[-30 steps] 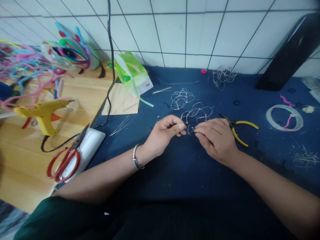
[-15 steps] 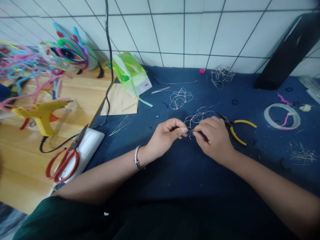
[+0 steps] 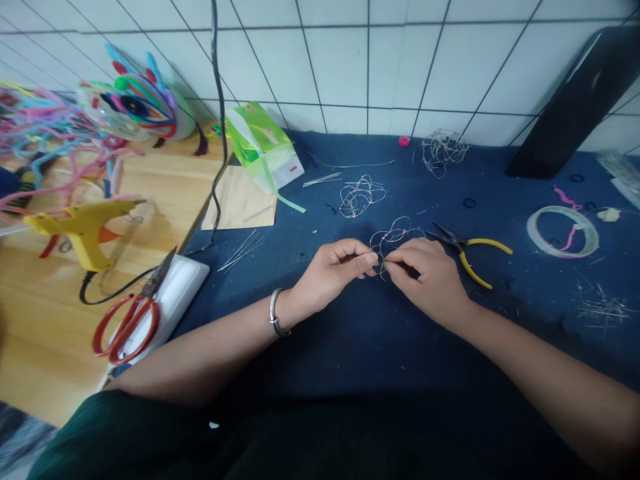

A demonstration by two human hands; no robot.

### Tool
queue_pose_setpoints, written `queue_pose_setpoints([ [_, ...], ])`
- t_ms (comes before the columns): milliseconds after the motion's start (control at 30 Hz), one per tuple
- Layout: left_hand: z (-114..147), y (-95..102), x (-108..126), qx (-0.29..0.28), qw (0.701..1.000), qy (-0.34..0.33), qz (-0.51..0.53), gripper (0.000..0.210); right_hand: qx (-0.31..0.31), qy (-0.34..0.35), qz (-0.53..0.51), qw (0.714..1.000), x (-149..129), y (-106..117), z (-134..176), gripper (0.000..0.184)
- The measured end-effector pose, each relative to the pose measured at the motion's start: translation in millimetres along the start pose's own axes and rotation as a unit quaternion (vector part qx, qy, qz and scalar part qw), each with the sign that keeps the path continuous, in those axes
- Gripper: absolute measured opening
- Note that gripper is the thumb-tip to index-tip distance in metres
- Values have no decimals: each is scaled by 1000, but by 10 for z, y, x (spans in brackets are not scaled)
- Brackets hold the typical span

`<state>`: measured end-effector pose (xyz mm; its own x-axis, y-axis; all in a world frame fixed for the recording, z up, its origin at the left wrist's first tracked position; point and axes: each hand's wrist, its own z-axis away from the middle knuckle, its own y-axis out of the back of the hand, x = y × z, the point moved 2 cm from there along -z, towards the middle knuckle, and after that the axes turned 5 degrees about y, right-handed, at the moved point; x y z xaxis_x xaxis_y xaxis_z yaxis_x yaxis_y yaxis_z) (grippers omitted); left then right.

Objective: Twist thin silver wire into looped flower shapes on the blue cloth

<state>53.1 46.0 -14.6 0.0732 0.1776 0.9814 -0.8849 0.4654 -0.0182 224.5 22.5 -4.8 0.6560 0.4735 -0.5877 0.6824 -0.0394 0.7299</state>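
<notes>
Pinching a looped, beaded wire piece (image 3: 384, 238) between nearly closed fingers (image 3: 369, 259): left hand (image 3: 334, 275) and right hand (image 3: 427, 272) both hold it, fingertips close together, over the middle of the dark blue surface (image 3: 325, 347). Yellow-handled pliers (image 3: 463, 244) lie open just beside the right hand; a second looped wire bundle (image 3: 356, 200) rests beyond. White tiled wall (image 3: 345, 67) behind, black slab (image 3: 570, 107) tilted before it. Left: wooden surface (image 3: 45, 327) bearing a yellow glue gun (image 3: 85, 230).

Dark blue cloth (image 3: 345, 360): yellow-handled pliers (image 3: 465, 244), looped wire (image 3: 356, 205), pale ring (image 3: 563, 253). Wooden tabletop (image 3: 165, 173): yellow glue gun (image 3: 85, 230).
</notes>
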Motion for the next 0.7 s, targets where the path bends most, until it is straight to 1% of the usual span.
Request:
queue_pose_setpoints([
  [167,-21,-17,-3,16,999,-9,42,16,13,48,25,998,16,-14,-7,15],
  [267,-45,-37,-8,14,997,-2,75,24,20,72,37,996,19,-28,-7,16],
  [400,-72,-37,-12,15,995,34,97,33,31,94,55,994,14,-37,-5,16],
  [467,-79,-34,0,18,995,39,92,31,32,103,64,992,8,-41,-7,16],
  [600,-83,-33,29,13,997,30,71,19,25,120,74,990,-5,-46,-20,19],
  [700,-85,-23,28,-2,995,39,95,16,24,127,72,989,-8,-26,-37,17],
])
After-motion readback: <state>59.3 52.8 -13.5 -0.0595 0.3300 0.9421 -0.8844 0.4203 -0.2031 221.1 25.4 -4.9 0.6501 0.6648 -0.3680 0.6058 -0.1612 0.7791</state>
